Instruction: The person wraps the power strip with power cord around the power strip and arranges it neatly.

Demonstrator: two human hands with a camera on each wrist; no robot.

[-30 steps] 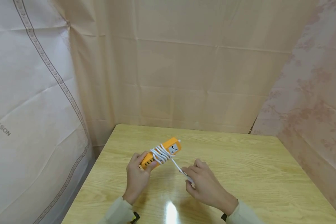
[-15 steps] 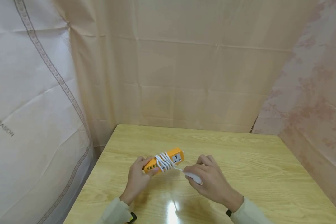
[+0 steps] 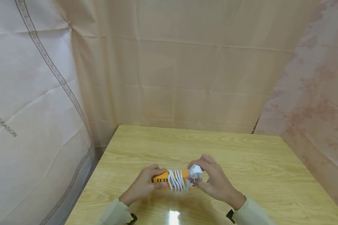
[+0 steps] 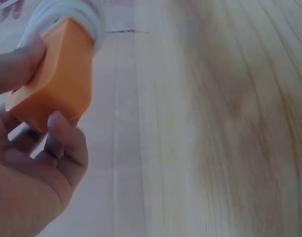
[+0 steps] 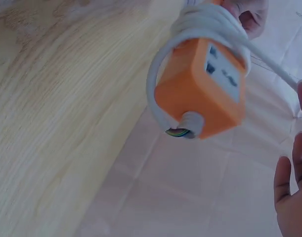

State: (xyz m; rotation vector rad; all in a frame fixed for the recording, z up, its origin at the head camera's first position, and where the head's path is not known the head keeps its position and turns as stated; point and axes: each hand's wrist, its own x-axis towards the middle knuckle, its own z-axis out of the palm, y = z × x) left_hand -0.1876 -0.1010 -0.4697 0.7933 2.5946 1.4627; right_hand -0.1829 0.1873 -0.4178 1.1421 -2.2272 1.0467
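An orange power strip (image 3: 161, 178) lies across between both hands, with USB ports at its left part and a white socket face toward the right. White cord (image 3: 176, 180) is wound several times round its middle. My left hand (image 3: 144, 183) grips the USB end, thumb on the near side; the left wrist view shows fingers at the orange end face (image 4: 54, 106). In front of the socket end, my right hand (image 3: 217, 183) pinches the white plug (image 3: 195, 171), its pins pointing down. A cord stretch runs from the coils to the right fingers (image 5: 284, 173) in the right wrist view.
A wood-grain table (image 3: 242, 156) lies beneath both hands, with a bright glare spot near its front. Beige cloth (image 3: 186, 78) hangs behind, pale printed cloth (image 3: 31, 125) at left, floral cloth (image 3: 321, 103) at right. Dark straps show at both cuffs.
The power strip has come down and nearer and turned from slanted to nearly level. My right hand has brought the plug up against its socket end; the cord between them looks shorter.
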